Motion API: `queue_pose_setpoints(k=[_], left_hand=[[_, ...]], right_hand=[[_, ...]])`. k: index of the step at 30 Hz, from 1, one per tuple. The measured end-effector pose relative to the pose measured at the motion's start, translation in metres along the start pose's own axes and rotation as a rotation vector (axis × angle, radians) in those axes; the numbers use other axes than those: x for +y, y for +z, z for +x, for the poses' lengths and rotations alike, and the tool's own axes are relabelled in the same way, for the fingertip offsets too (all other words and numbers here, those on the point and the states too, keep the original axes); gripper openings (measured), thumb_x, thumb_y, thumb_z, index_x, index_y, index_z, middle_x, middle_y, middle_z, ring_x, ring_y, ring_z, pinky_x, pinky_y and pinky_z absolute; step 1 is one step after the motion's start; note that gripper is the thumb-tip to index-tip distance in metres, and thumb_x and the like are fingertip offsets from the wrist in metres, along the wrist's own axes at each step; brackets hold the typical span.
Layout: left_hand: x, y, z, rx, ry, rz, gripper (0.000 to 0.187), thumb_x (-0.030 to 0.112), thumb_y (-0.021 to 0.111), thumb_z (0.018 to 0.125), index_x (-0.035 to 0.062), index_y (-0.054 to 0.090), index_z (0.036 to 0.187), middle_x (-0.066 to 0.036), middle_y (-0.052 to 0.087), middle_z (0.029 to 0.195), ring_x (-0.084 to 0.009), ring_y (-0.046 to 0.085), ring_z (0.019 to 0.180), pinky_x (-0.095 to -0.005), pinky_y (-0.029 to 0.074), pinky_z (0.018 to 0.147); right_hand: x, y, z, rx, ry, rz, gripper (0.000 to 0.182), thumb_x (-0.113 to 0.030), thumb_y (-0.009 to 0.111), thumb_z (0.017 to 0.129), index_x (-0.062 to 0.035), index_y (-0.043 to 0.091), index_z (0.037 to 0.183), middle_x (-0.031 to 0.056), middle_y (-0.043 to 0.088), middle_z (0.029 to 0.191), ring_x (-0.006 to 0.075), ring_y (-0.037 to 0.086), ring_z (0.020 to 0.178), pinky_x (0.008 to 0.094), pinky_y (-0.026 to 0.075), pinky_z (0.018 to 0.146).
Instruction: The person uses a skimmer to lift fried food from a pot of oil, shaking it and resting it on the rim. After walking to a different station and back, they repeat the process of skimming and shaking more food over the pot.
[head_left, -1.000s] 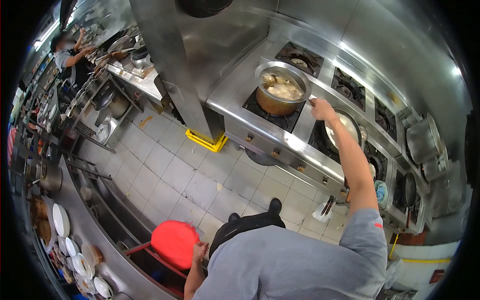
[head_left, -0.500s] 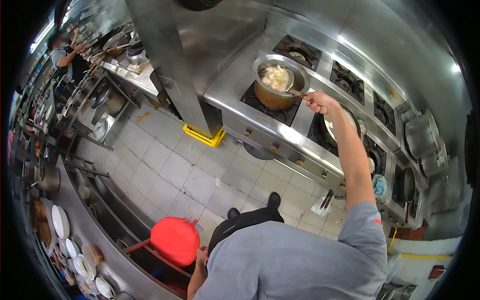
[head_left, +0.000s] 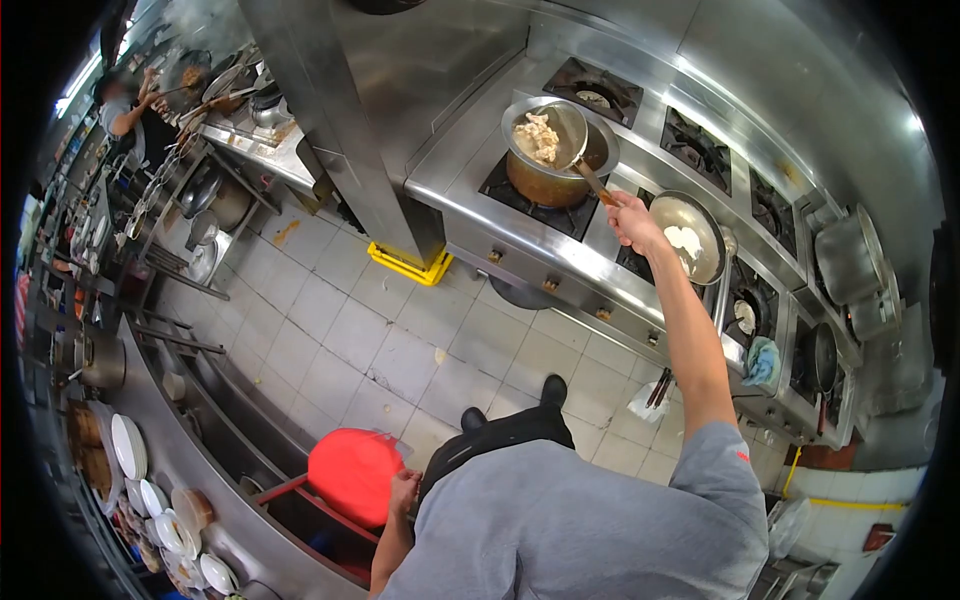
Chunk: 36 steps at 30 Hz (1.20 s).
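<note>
My right hand (head_left: 632, 222) is closed around the wooden handle of a round strainer (head_left: 577, 123). Pale, lumpy pieces of food (head_left: 538, 138) lie in its bowl, which is over the mouth of a deep metal pot (head_left: 545, 184) with browned sides. Liquid shows inside the pot, which stands on a stove burner. Close to my right wrist is a pan (head_left: 712, 262) with a white mass in it. My left hand (head_left: 404, 492) hangs low beside a red stool (head_left: 352, 475), its fingers curled; whatever is in them, if anything, is hidden.
A long-handled ladle (head_left: 727, 245) lies beside the pan. A blue cloth (head_left: 762, 362) is at the stove's front. Stacked white plates (head_left: 130, 447) stand on the counter to the left. A yellow-based steel column (head_left: 425, 270) borders the stove. Another person (head_left: 128, 115) works at the far left.
The strainer has come up within the pot's mouth, and the food now sits above the liquid. My right hand has shifted slightly left and down, uncovering more of the pan.
</note>
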<state>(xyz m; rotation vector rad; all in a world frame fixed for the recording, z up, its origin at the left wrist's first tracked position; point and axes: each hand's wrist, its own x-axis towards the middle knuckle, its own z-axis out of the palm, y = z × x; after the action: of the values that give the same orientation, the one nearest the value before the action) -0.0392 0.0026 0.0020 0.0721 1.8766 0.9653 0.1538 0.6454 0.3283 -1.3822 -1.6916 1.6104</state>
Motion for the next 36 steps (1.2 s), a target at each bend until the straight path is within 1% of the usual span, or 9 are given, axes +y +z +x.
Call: queue_pose_setpoints(k=[3,9,13,18,21,24,27,33,36], left_hand=[[-0.016,-0.003,0.002,-0.005,0.011,0.031,0.018,0.018,0.059,0.084,0.0015,0.061,0.078,0.001,0.051,0.055,-0.0088,0.044,0.044,-0.0237,0.033,0.041],[-0.026,-0.011,-0.011,-0.006,-0.044,-0.008,0.018,0.017,0.058,0.084,0.0022,0.060,0.073,0.002,0.048,0.051,-0.0079,0.041,0.039,-0.0242,0.030,0.036],[-0.016,-0.011,-0.018,0.034,-0.098,-0.034,0.019,0.016,0.057,0.084,0.0026,0.059,0.071,0.002,0.047,0.050,-0.0076,0.040,0.038,-0.0241,0.030,0.035],[0.009,-0.009,-0.023,0.035,-0.058,0.006,0.019,0.016,0.058,0.084,0.0032,0.058,0.069,0.002,0.046,0.049,-0.0082,0.039,0.037,-0.0244,0.030,0.036],[-0.002,-0.008,-0.009,0.010,-0.055,-0.010,0.018,0.015,0.059,0.083,0.0030,0.059,0.071,0.002,0.047,0.049,-0.0085,0.039,0.037,-0.0247,0.030,0.036],[0.001,-0.008,-0.002,-0.001,-0.023,0.001,0.016,0.015,0.059,0.083,0.0029,0.059,0.072,0.002,0.049,0.051,-0.0090,0.041,0.040,-0.0249,0.031,0.038],[0.008,-0.006,-0.002,0.015,0.010,-0.002,0.016,0.016,0.059,0.082,0.0026,0.060,0.074,0.001,0.050,0.055,-0.0094,0.044,0.044,-0.0250,0.032,0.041],[0.005,-0.011,-0.005,-0.011,-0.012,0.008,0.017,0.018,0.060,0.081,0.0026,0.060,0.074,0.001,0.051,0.056,-0.0095,0.045,0.045,-0.0251,0.033,0.042],[-0.018,-0.012,0.002,-0.023,-0.017,-0.011,0.019,0.018,0.058,0.082,0.0034,0.060,0.070,0.002,0.049,0.053,-0.0093,0.043,0.043,-0.0250,0.032,0.041]], right_hand=[[0.006,0.008,-0.006,0.052,-0.047,-0.080,0.047,-0.009,0.047,0.086,-0.0034,0.038,0.132,0.0004,0.044,0.064,0.0078,0.034,0.042,0.0250,0.026,0.034],[0.012,0.015,-0.022,0.173,-0.209,-0.355,0.046,-0.012,0.049,0.085,-0.0042,0.044,0.130,0.0014,0.051,0.064,0.0112,0.046,0.049,0.0275,0.037,0.047],[0.005,0.014,-0.036,0.162,-0.222,-0.300,0.047,-0.013,0.050,0.085,-0.0042,0.044,0.130,0.0012,0.049,0.062,0.0107,0.047,0.054,0.0273,0.039,0.052],[-0.008,0.013,-0.053,0.153,-0.250,-0.290,0.045,-0.013,0.050,0.085,-0.0040,0.045,0.129,-0.0001,0.046,0.061,0.0084,0.044,0.055,0.0256,0.038,0.052],[-0.016,0.007,-0.059,0.095,-0.233,-0.418,0.044,-0.014,0.049,0.086,-0.0052,0.045,0.129,0.0055,0.054,0.065,0.0147,0.053,0.059,0.0300,0.043,0.057],[0.002,-0.004,-0.043,0.182,-0.444,-0.622,0.045,-0.011,0.048,0.083,-0.0054,0.046,0.127,0.0169,0.062,0.074,0.0306,0.062,0.072,0.0399,0.046,0.066],[-0.009,-0.008,-0.051,0.260,-0.473,-0.814,0.049,-0.006,0.048,0.077,-0.0069,0.047,0.126,0.0250,0.062,0.085,0.0425,0.058,0.084,0.0481,0.045,0.075],[-0.033,-0.002,-0.065,0.410,-0.470,-0.999,0.058,-0.002,0.050,0.069,-0.0121,0.046,0.125,0.0238,0.062,0.081,0.0424,0.059,0.079,0.0513,0.047,0.072],[-0.029,-0.009,-0.038,0.454,-0.496,-1.128,0.057,-0.002,0.052,0.067,-0.0110,0.046,0.123,0.0228,0.062,0.080,0.0415,0.059,0.079,0.0518,0.047,0.071]])
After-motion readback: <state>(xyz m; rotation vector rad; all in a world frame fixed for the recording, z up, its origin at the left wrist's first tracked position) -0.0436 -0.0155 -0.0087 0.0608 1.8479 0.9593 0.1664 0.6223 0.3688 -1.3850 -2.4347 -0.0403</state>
